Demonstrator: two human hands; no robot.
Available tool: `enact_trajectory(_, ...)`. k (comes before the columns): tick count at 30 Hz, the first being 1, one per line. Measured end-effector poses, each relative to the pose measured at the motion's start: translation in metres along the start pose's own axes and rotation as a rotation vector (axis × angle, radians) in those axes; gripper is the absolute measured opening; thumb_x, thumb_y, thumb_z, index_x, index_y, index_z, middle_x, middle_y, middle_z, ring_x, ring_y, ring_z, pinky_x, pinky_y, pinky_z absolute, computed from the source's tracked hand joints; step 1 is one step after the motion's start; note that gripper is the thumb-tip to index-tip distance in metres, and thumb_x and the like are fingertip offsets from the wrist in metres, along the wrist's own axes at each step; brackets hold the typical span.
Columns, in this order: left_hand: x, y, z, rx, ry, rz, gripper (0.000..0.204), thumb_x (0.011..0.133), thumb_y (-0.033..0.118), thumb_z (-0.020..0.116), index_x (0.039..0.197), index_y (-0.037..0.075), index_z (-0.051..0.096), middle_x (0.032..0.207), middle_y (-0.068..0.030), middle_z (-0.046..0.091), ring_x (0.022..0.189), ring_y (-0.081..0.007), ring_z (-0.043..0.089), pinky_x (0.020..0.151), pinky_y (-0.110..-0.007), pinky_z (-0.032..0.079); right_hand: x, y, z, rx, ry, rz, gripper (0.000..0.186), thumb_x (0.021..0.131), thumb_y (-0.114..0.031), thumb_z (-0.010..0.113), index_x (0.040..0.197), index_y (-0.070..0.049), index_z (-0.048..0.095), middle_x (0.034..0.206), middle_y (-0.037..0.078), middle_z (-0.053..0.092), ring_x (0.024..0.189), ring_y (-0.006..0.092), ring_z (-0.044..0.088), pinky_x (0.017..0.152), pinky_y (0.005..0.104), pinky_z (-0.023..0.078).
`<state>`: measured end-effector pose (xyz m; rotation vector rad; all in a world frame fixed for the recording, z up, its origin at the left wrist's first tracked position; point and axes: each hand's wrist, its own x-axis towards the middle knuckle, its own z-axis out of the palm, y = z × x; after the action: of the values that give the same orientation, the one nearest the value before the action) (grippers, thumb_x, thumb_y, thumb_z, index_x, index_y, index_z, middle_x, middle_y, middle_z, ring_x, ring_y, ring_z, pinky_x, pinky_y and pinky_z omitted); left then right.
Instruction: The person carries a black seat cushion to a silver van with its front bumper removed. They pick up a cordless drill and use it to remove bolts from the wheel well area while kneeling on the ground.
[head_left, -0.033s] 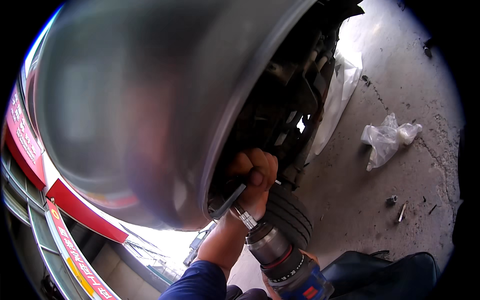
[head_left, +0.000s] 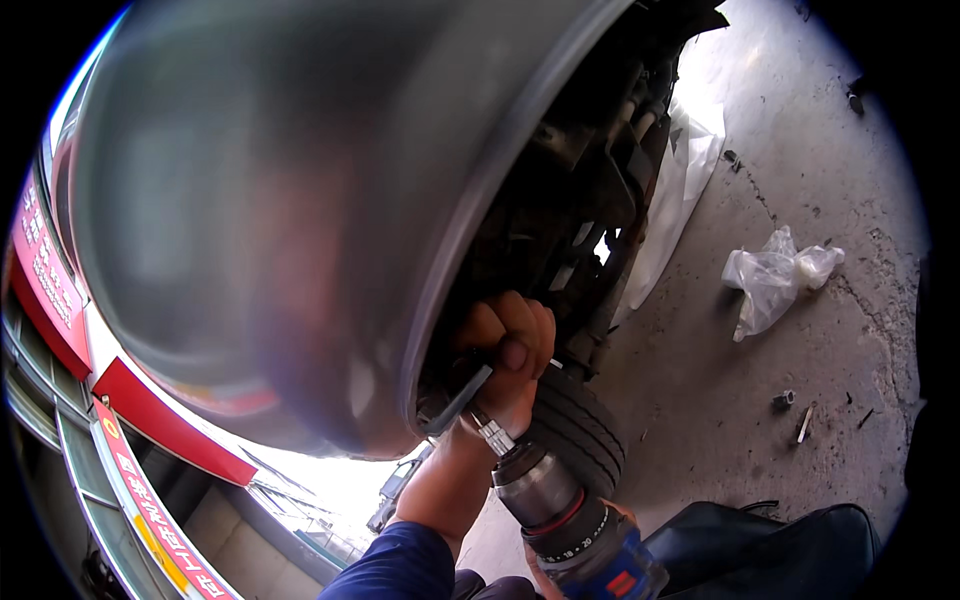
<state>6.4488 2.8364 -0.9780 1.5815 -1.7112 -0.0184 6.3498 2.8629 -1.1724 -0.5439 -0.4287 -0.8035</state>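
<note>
A cordless drill [head_left: 560,520], blue and black with a metal chuck, points up and left in my right hand [head_left: 545,578], which is mostly hidden behind it. The bit in the chuck reaches the lower edge of the car's grey body panel [head_left: 330,200], beside a grey flange [head_left: 460,400]. My left hand [head_left: 512,345] is just above the bit, inside the dark opening behind the panel edge. Its fingers are curled closed; what they hold is hidden. My left forearm passes behind the drill bit.
A tire [head_left: 580,425] stands right behind the drill. On the concrete floor lie a clear plastic bag [head_left: 780,278], white sheeting [head_left: 680,180] and a small grey fitting [head_left: 784,399]. A black bag-like object [head_left: 760,555] lies at the lower right. Red signboards [head_left: 170,420] hang at left.
The drill's numbered collar has turned slightly. My left hand has shifted up a touch; the panel and the floor objects look the same.
</note>
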Motion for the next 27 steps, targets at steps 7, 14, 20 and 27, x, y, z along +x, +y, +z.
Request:
enact_trajectory(7,-0.003,0.007,0.029,0.010,0.215,-0.015,0.026,0.088,0.016,0.075,0.092,0.010,0.050,0.084,-0.0105,0.054,0.073,-0.0234,0.056,0.069,-0.034,0.049,-0.009,0.009,0.011,0.000,0.077,0.036,0.033,0.075,-0.010,0.079,0.104,0.005,0.071,0.097,0.017,0.075,0.086,0.0312,0.075,0.079,0.0361,0.058)
enact_trajectory(14,0.004,0.001,0.036,-0.066,0.186,0.053,0.024,0.088,0.012,0.073,0.092,0.011,0.050,0.085,-0.0104,0.055,0.077,-0.0239,0.057,0.071,-0.035,0.050,-0.007,0.004,0.014,-0.017,0.087,-0.022,0.032,0.075,-0.010,0.079,0.103,0.005,0.072,0.096,0.017,0.075,0.085,0.0312,0.075,0.079,0.0360,0.058)
enact_trajectory(20,0.007,-0.008,0.031,-0.117,0.082,0.096,0.023,0.087,0.009,0.071,0.092,0.012,0.049,0.086,-0.0104,0.056,0.080,-0.0244,0.058,0.072,-0.036,0.050,-0.003,0.000,0.010,-0.039,0.092,-0.064,0.031,0.075,-0.010,0.079,0.102,0.004,0.072,0.096,0.017,0.075,0.084,0.0316,0.075,0.078,0.0360,0.058)
enact_trajectory(27,0.006,-0.004,0.031,-0.092,0.076,0.073,0.036,0.081,-0.006,0.071,0.080,0.016,0.043,0.076,-0.0014,0.050,0.073,-0.0172,0.045,0.071,-0.034,0.036,-0.002,0.002,0.019,0.009,0.164,-0.110,0.026,0.074,-0.011,0.080,0.095,0.003,0.071,0.090,0.016,0.074,0.081,0.0332,0.075,0.074,0.0364,0.058)
